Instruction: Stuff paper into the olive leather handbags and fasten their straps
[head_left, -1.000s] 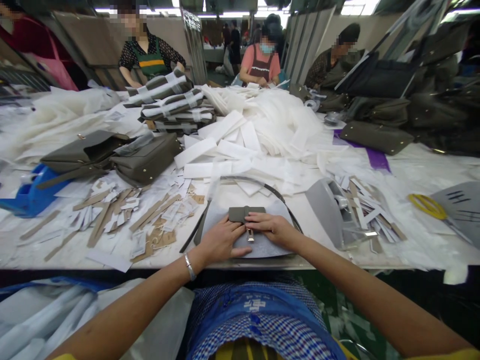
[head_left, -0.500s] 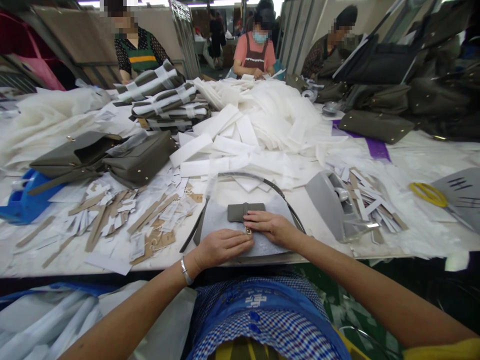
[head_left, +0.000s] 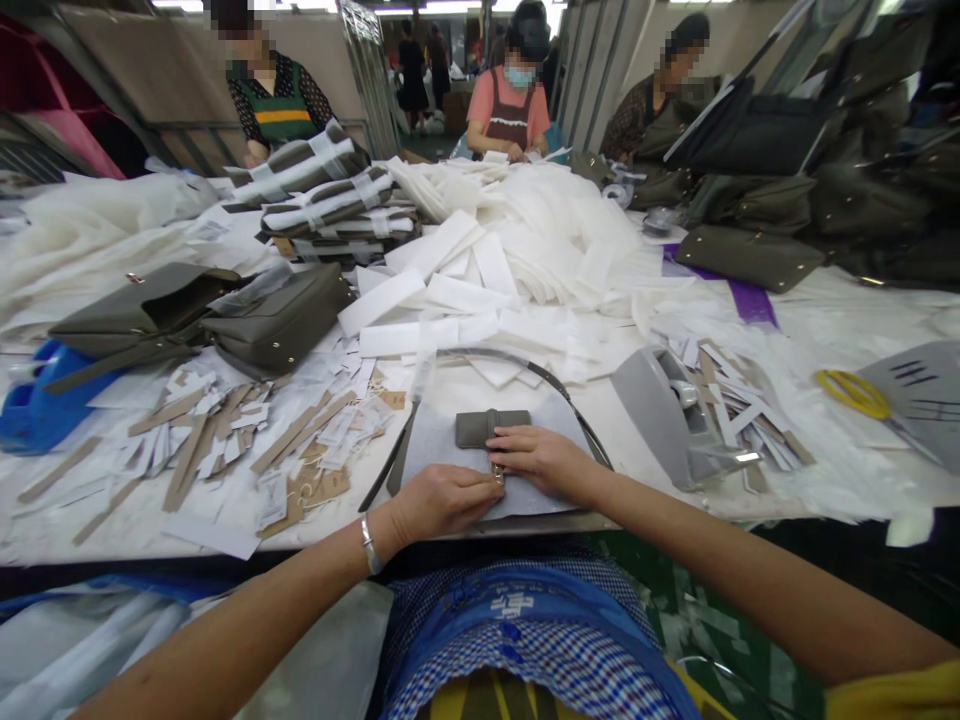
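Note:
A grey felt-wrapped bag lies flat at the table's near edge, with a small olive leather tab and a metal clasp on top. My left hand rests on the felt's front edge, its fingers curled and pinching at the clasp. My right hand lies just behind the clasp, its fingers pressed on the tab's strap. A dark strap curves around the bag.
Olive handbags and a blue tape dispenser lie at left, paper strips between. A heap of white foam sheets fills the middle. A grey tape dispenser and yellow scissors are at right. Other people work across the table.
My left hand slid back toward me along the felt, from beside the tab to its front edge at the clasp. My right hand stayed by the tab.

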